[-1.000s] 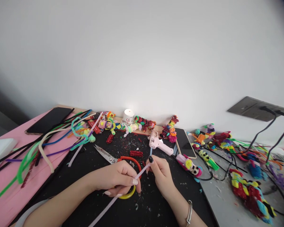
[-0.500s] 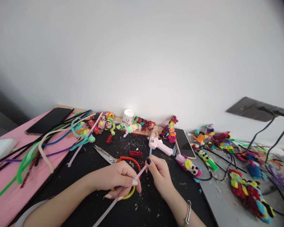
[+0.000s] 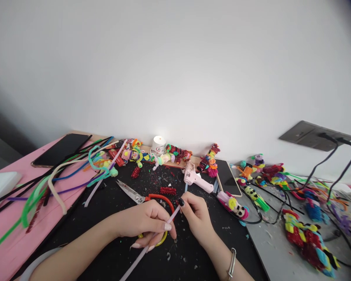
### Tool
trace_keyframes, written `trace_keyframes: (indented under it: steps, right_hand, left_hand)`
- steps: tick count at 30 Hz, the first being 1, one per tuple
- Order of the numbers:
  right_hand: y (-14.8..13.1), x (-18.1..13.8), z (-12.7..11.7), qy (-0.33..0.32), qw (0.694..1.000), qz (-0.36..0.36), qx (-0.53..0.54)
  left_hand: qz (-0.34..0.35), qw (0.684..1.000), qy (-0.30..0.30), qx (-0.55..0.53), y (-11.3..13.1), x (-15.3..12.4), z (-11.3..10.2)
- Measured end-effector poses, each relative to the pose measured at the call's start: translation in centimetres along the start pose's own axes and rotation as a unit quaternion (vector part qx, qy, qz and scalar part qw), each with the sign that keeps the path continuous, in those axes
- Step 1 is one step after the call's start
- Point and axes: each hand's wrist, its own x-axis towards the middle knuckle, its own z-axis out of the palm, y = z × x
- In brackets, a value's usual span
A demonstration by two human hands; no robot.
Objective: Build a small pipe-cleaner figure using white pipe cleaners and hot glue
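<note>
A pale lilac pipe cleaner (image 3: 134,264) runs slantwise between my hands. My left hand (image 3: 150,226) pinches it between thumb and fingers near its middle, with the other fingers curled loosely below. At its upper end, my right hand (image 3: 196,214) grips the tip between thumb and forefinger. Under my left hand lie scissors (image 3: 131,192) with red and yellow handles, blades parted and pointing up-left. A short red tinsel roll (image 3: 167,191) rests just beyond the handles. Behind my right hand is a pink hot glue gun (image 3: 197,179) with a glue stick at its back.
Loose pipe cleaners (image 3: 57,183) and a phone (image 3: 60,149) lie on the pink surface at left. A paper cup (image 3: 158,145) stands by the wall among fuzzy figures. Another phone (image 3: 229,177), more figures (image 3: 308,242) and black cables (image 3: 343,177) from a wall socket (image 3: 317,135) occupy the right.
Both hands keep their hold on the pipe cleaner and have barely moved. Its lower free end has shifted slightly to the right.
</note>
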Motion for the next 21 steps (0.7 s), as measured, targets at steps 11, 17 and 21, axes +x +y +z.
trace_keyframes:
  steps: [11,17,21]
  right_hand:
    - [0.3,-0.19,-0.26,0.006,0.998,0.006,0.064]
    - [0.83,-0.13,-0.29,0.014,0.996,0.029,0.088]
    - [0.57,0.0,-0.45,0.002,0.998,0.023,0.063]
  left_hand:
    - [0.006,1.0,0.019,0.01,0.04,-0.02,0.08]
    - [0.004,0.999,0.031,0.019,0.01,0.06,0.16]
    - [-0.003,0.999,0.039,0.032,0.05,0.06,0.21]
